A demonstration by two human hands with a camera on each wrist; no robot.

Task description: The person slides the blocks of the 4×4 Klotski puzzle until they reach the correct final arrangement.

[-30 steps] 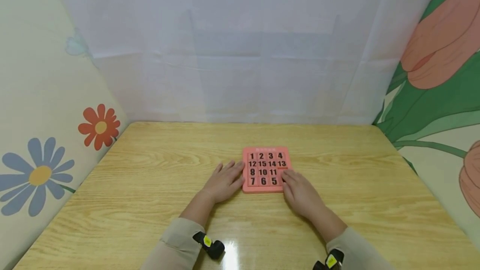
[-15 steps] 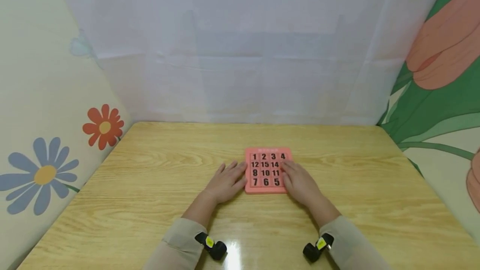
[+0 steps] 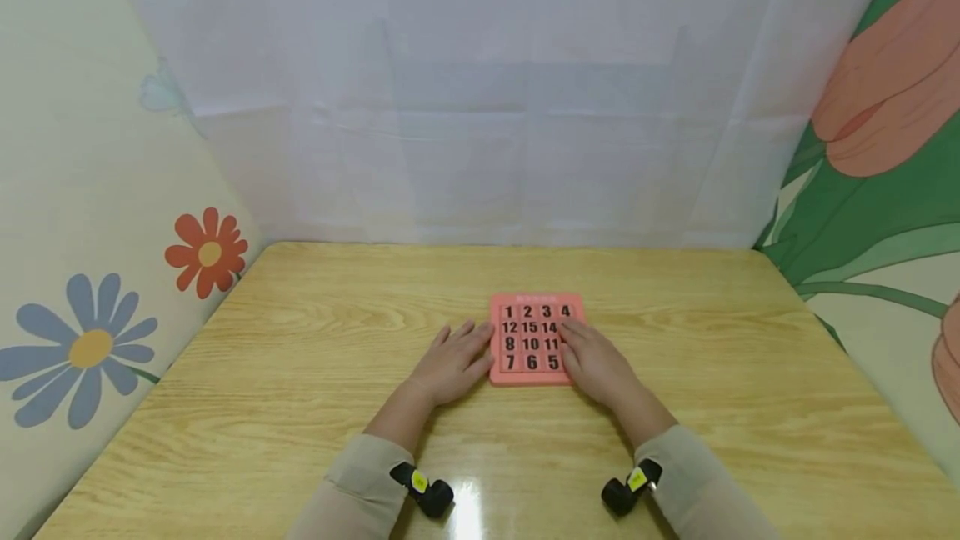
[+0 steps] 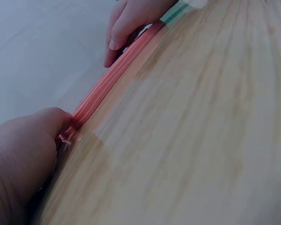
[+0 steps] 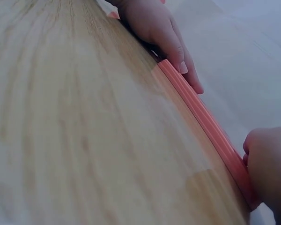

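Observation:
A pink number sliding puzzle (image 3: 531, 337) lies flat on the wooden table, with 1, 2, 3, 4 along its top row. My left hand (image 3: 452, 363) rests at its left edge, fingers relaxed and fingertips on the frame. From the right, my right hand (image 3: 598, 362) reaches over the right column, with extended fingertips beside the 14 tile. Those fingers hide the right column below the 4. The left wrist view shows the puzzle's pink side edge (image 4: 117, 72) running between both hands. In the right wrist view, the left thumb (image 5: 178, 61) touches the frame.
The wooden table (image 3: 330, 307) extends around the puzzle on all sides. A white sheet (image 3: 525, 148) hangs behind it. Flower-painted panels (image 3: 90, 190) stand at the left and right. Black wrist cameras (image 3: 433, 497) are strapped to both sleeves.
My right hand has slid up the right column to the second row, then slightly left, covering the 13 tile and the gap below it. The left hand keeps its place; the head view shifted slightly.

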